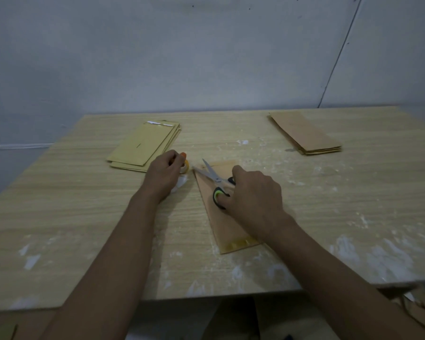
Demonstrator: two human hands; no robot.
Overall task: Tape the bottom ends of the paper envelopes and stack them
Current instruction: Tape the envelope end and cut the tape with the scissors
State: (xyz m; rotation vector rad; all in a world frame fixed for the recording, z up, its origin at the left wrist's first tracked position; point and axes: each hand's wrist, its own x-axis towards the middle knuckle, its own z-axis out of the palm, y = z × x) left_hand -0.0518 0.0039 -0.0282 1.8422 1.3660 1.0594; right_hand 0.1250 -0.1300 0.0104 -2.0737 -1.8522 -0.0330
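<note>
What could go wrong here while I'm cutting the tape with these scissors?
The open scissors in your right hand point toward your left hand holding the tape roll, so fingers could get nicked. The blades lie over the envelope and might snip its paper.

Table layout, envelopes in three spots

One envelope (227,217) is lying mid-table (84,217), scissors (212,176) sitting over its far end, a tape roll (185,166) lying just left of them; one stack (145,146) is sitting far left, another stack (304,133) lying far right.
</note>
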